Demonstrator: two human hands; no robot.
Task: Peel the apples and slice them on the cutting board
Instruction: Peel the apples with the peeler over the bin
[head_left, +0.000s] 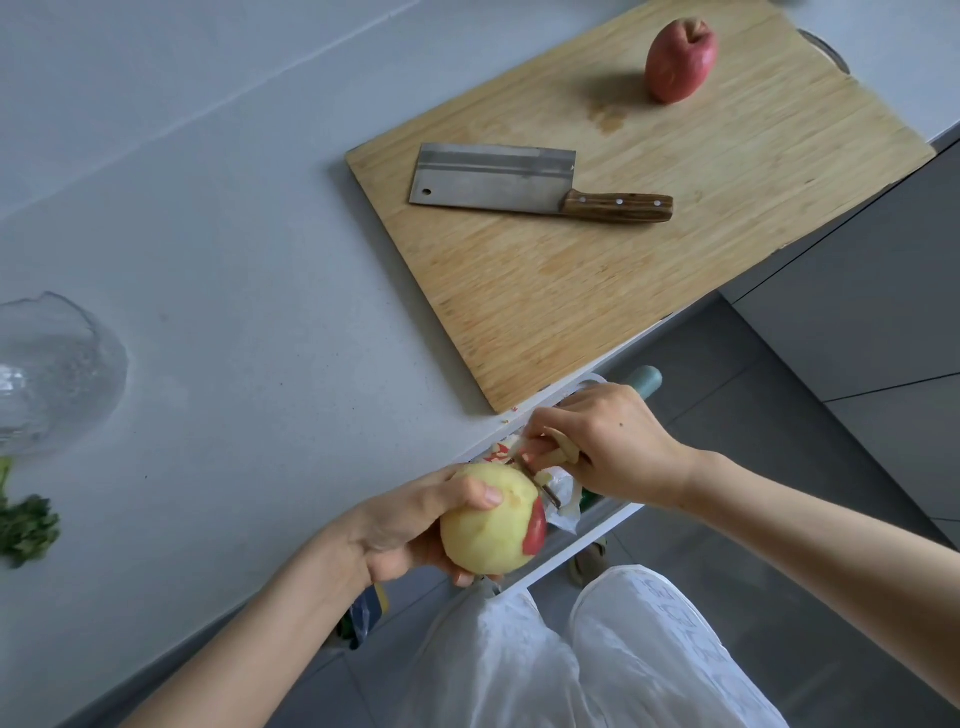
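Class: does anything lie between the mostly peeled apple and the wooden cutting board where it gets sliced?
Nothing visible blocks the mostly peeled yellow apple from the wooden cutting board. A wooden-handled steel cleaver and a whole red apple lie farther back on it; its near part is bare.

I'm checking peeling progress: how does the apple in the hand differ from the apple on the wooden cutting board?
The mostly peeled pale yellow apple keeps one red strip; the unpeeled red apple shows unbroken skin. The pale apple is held in the left hand; the red apple stands on the light wooden cutting board. The right hand holds a small peeler against the pale apple; nothing touches the red one. Both are unsliced.
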